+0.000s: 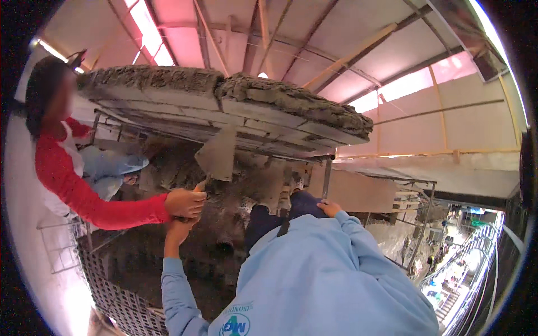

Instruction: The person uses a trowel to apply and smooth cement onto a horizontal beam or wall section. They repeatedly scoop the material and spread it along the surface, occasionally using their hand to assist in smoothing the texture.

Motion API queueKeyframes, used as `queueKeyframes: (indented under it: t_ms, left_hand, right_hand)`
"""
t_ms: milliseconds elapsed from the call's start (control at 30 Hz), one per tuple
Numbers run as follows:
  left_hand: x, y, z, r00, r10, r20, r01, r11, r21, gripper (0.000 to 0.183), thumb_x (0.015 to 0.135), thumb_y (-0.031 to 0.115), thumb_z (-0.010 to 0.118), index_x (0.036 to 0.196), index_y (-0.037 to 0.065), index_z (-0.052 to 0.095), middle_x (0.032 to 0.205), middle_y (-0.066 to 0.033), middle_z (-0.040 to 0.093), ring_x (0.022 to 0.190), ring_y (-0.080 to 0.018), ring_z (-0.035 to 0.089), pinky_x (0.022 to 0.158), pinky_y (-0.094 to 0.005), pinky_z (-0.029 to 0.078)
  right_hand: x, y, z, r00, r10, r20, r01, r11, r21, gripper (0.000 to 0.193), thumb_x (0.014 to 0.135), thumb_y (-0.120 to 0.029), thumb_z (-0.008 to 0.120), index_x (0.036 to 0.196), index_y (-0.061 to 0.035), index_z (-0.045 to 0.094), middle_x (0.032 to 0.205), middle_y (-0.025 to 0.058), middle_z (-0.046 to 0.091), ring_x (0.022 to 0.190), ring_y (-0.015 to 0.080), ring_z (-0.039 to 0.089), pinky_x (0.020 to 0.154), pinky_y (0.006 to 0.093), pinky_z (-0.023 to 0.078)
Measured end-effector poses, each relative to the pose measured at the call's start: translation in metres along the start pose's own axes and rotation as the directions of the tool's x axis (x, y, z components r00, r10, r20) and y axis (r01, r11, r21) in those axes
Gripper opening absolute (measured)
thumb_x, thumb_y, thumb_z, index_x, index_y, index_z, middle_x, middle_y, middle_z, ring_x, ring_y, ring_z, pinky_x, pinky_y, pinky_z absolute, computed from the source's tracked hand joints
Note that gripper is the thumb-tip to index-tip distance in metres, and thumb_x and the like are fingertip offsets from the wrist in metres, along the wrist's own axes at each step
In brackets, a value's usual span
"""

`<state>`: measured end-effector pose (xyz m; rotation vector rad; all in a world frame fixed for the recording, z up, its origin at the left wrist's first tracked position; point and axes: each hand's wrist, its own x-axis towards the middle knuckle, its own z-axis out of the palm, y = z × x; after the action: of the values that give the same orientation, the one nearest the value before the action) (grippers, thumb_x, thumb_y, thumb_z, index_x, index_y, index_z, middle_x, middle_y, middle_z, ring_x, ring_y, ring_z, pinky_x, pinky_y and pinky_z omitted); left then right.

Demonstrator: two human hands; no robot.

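Note:
My left hand (178, 228) reaches out of a light blue sleeve and sits right under a co-worker's hand (186, 203) in a red sleeve. That hand grips the handle of a flat steel trowel (216, 155), whose blade lies against wet grey mortar. Most of my left hand is hidden, so I cannot tell its grip. My right hand (329, 208) rests on my dark trouser knee (269, 219) and holds nothing. A course of pale blocks (263, 115) runs across the view, topped with a thick bed of rough mortar (291, 98).
The co-worker in a red and white top (61, 179) crouches at the left. A metal scaffold frame (423, 224) stands at the right, and a dark mesh grid (120, 305) lies at the lower left. Roof beams and bright panels fill the top.

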<state>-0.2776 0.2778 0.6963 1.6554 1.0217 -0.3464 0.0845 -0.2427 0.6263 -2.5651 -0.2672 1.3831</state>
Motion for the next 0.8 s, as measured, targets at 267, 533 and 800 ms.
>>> queueKeyframes:
  t_ms: [267,533,800]
  left_hand:
    - [-0.013,0.026,0.065,0.992,-0.036,-0.123,0.034,0.999,-0.018,0.030,0.088,0.029,0.077,0.099,0.002,0.068,0.063,-0.0017,0.058,0.051,-0.0137,0.055,0.048,-0.0305,0.046]
    - [-0.032,0.089,0.134,0.846,-0.202,-0.493,-0.039,0.899,-0.436,0.028,0.102,0.029,0.060,0.093,0.002,0.060,0.063,-0.0030,0.055,0.052,-0.0128,0.051,0.048,-0.0326,0.041]
    - [-0.046,0.178,0.074,0.575,-0.237,-0.783,-0.066,0.941,-0.332,0.033,0.093,0.029,0.072,0.110,0.003,0.061,0.084,-0.0102,0.066,0.074,-0.0178,0.060,0.068,-0.0339,0.048]
  right_hand:
    - [0.020,0.009,-0.006,0.996,-0.061,0.065,0.062,0.998,-0.008,0.066,0.093,-0.062,0.057,0.143,-0.0185,0.056,0.141,0.0215,0.058,0.131,0.0406,0.054,0.109,0.0451,0.044]
    - [0.059,-0.033,-0.059,0.981,-0.133,0.140,0.158,0.970,-0.185,0.071,0.093,-0.061,0.056,0.144,-0.0121,0.055,0.143,0.0234,0.056,0.133,0.0401,0.052,0.113,0.0443,0.039]
    - [0.152,-0.139,-0.093,0.881,-0.131,0.455,0.378,0.773,-0.510,0.081,0.089,-0.061,0.064,0.148,-0.0091,0.048,0.144,0.0253,0.054,0.133,0.0397,0.053,0.113,0.0436,0.040]
